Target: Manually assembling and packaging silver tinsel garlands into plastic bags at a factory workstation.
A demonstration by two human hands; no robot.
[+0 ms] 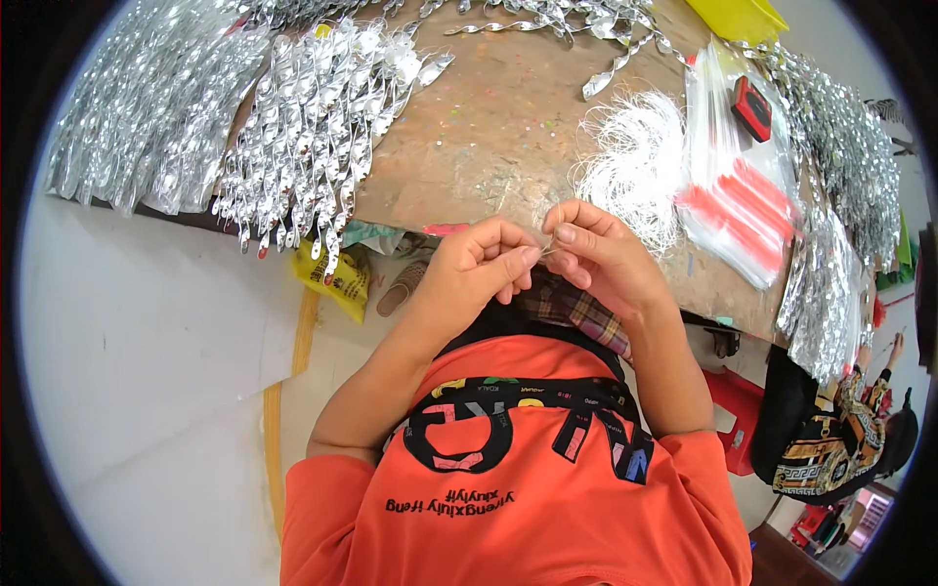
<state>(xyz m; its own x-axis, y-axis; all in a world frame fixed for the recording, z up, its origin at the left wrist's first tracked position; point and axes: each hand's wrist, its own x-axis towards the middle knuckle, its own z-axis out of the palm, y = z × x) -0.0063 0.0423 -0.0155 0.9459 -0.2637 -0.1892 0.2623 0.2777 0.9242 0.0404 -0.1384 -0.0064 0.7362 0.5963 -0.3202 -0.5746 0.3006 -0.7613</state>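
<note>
At the near edge of the brown table (469,127), my left hand (482,262) and my right hand (608,259) meet with fingertips pinched. Between them runs a thin pale thread (545,250), mostly hidden by the fingers. Just beyond my right hand lies a loose heap of white strings (633,161). Farther right is a stack of clear plastic bags (741,200) with red parts, and a small red and black box (751,109) rests on it. Shiny silver twisted strips (308,117) hang over the table edge, left of my hands.
More silver strands (147,107) drape at the far left and along the right side (835,166). A yellow plastic container (741,18) stands at the far right. Below the table are a yellow bag (337,278) and a red stool (733,410). Another person (831,430) is at the right.
</note>
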